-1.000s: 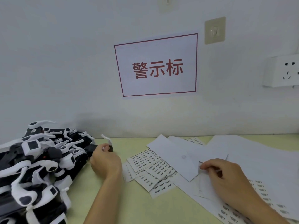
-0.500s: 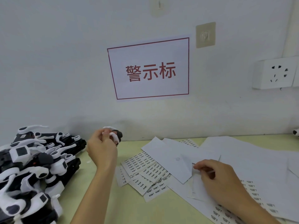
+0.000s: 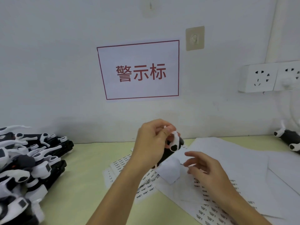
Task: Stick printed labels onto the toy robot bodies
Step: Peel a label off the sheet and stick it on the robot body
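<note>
My left hand [image 3: 151,143] grips a black-and-white toy robot body [image 3: 172,147] and holds it up above the label sheets, over the middle of the table. My right hand [image 3: 206,169] hovers just to its right, blurred, with the fingers loosely spread toward the robot; whether a label is between its fingertips cannot be told. Sheets of small printed labels [image 3: 142,187] lie on the table beneath both hands, and more label rows [image 3: 209,215] run along the white backing paper at the lower right.
A pile of several black-and-white toy robot bodies [image 3: 29,164] fills the table's left side. Another robot body [image 3: 290,140] lies at the far right by the wall. Loose white paper sheets [image 3: 243,159] cover the right half. A wall socket [image 3: 259,78] and a red-framed sign [image 3: 139,70] hang behind.
My left hand has carried the toy robot from the pile at the left to the middle, above the labels. My right hand has lifted off the paper and moved toward the robot.
</note>
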Available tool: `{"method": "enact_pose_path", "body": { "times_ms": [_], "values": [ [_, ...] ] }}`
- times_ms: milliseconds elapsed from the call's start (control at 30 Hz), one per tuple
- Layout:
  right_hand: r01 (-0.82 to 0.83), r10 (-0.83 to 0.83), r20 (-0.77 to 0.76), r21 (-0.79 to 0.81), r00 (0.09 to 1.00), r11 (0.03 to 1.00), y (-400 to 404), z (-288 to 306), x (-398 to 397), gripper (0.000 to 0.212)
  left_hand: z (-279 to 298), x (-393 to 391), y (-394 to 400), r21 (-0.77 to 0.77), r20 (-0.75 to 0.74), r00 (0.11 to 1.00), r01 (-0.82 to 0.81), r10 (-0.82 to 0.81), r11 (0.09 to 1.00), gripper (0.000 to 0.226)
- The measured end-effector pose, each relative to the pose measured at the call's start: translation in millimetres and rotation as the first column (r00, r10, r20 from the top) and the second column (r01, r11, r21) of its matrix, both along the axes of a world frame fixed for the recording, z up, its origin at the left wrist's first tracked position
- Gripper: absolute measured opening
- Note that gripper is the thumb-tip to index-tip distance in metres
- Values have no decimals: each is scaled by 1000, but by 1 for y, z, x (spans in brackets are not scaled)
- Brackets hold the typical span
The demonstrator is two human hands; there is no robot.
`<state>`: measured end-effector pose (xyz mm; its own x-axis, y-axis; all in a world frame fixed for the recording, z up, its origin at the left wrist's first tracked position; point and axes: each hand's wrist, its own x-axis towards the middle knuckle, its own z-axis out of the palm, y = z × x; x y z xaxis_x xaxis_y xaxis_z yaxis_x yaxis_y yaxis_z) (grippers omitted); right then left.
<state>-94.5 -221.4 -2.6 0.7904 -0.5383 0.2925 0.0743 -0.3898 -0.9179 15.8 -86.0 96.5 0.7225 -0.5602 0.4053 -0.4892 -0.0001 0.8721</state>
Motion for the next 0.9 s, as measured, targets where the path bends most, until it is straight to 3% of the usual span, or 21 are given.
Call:
{"method": "enact_pose_path", "body": {
  "times_ms": [133, 233, 333, 400, 500, 600, 733, 900],
  "values": [
    [-146, 146, -6, 31, 989, 989, 2, 3, -3, 25, -11, -14, -13, -40, -202, 964, 169, -174, 985, 17],
    [-170, 168, 28, 115, 985, 979, 0, 4, -4, 19, -21, -19, -20, -40, -225, 952, 203, -207, 978, 13],
    [-166, 155, 77, 167, 985, 972, -6, 4, -4, 28, -24, -19, -22, -33, -193, 952, 237, -239, 971, 10],
    [-142, 124, 93, 227, 988, 963, -10, 3, -4, 36, -25, -13, -20, 24, -91, 978, 192, -189, 981, 15],
    [-162, 138, 96, 322, 986, 933, -17, 0, -3, 35, -29, -4, -14, 209, 44, 993, 96, -107, 973, 34],
    [-190, 160, 109, 375, 981, 907, -23, -4, -1, 26, -36, -1, -11, 311, 25, 994, 95, -109, 946, 52],
    [-179, 142, 120, 413, 983, 893, -24, -5, 0, 27, -44, 3, -11, 403, 45, 990, 107, -136, 909, 48],
    [-228, 158, 182, 483, 971, 845, -23, -4, 2, 28, -49, 0, -11, 510, 190, 966, 54, -174, 859, 40]
  ]
}}
